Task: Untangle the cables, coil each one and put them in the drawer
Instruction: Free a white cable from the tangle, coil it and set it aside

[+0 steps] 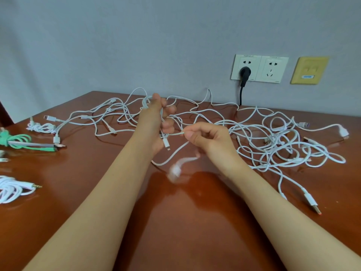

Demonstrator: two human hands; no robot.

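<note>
While left hand (156,122), right hand (205,137) hold one cable (173,134), one green bundle (17,140) (far left)

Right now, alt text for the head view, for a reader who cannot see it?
The left hand grips loops of white cable while the right hand pinches a strand running from them, above a brown table. A tangle of white cables sprawls behind; a green cable lies bundled at left.

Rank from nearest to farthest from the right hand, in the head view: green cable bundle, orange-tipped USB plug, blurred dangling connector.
1. Blurred dangling connector: just below the right hand, slightly to its left.
2. Orange-tipped USB plug: on the table, front right.
3. Green cable bundle: at the table's far left edge.
</note>
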